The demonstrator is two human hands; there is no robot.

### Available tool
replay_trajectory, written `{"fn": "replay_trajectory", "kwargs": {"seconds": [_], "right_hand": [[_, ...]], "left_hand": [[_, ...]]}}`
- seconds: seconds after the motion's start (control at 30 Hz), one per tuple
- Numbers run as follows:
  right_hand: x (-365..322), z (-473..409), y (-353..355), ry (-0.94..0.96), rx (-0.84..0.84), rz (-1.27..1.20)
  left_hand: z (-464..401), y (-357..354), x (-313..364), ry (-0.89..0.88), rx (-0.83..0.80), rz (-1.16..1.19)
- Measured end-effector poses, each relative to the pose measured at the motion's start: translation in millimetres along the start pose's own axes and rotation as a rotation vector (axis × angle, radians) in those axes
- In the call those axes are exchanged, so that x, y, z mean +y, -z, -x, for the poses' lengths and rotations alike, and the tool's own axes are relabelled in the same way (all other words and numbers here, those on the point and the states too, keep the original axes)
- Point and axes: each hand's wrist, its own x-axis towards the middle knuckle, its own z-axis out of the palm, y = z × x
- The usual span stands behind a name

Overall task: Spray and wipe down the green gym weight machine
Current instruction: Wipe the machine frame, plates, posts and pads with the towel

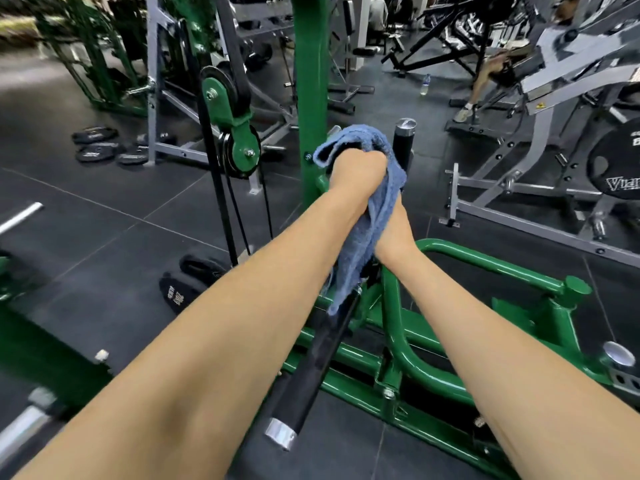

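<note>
Head view: both arms are stretched straight out, hands bunched together. The blue towel [363,216] is gripped by the left hand [358,174], fingers curled into it, draped below them over the green machine's [485,268] black handle [311,368]. The right hand [394,233] is mostly hidden behind the towel, so its fingers can't be told.

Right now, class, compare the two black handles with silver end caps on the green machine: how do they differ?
The near handle slants toward the camera, its silver cap low; the far handle stands nearly upright, cap on top. The blue towel hangs onto the near handle's upper end; the far handle is bare. More of the near handle's length shows. Both are black grips with silver caps.
</note>
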Motion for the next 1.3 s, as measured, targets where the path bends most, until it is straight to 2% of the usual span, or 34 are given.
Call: {"fn": "replay_trajectory", "kwargs": {"seconds": [0.07,0.2,0.3,0.37,0.43,0.5,0.57,0.67,0.87,0.93,1.03,1.13,1.2,1.3], "right_hand": [[2,4,4,0.046,-0.047,0.09],[2,2,7,-0.122,-0.117,-0.129],[-1,2,3,-0.125,-0.083,-0.174],[-2,3,0,-0.122,-0.054,-0.184],[0,2,-1,-0.115,-0.048,-0.2],[2,2,-3,-0.115,-0.056,-0.21],[3,1,-3,-0.111,-0.055,-0.215],[3,2,-1,-0.083,-0.07,-0.211],[2,12,7,-0.066,-0.111,-0.129],[2,14,9,-0.068,-0.124,-0.13],[-2,14,10,-0.089,-0.136,-0.126],[-5,13,10,-0.107,-0.13,-0.145],[-6,12,8,-0.115,-0.124,-0.167],[-2,12,3,-0.097,-0.098,-0.191]], "left_hand": [[-6,10,-5,0.075,-0.02,0.14],[7,62,-65,0.258,0.012,0.426],[27,91,-109,0.337,-0.106,0.497],[40,91,-117,0.33,-0.343,0.268],[51,74,-122,0.229,-0.571,-0.227],[57,48,-126,0.093,-0.59,-0.668],[54,29,-133,0.003,-0.451,-0.904],[51,22,-146,-0.031,-0.319,-0.952],[100,51,-138,-0.04,-0.376,-0.843],[132,63,-134,-0.037,-0.413,-0.98],[173,71,-126,0.013,-0.414,-1.43],[174,60,-137,-0.056,-0.429,-1.64],[156,44,-146,-0.096,-0.384,-1.694],[123,23,-141,-0.085,-0.242,-1.522]]}}
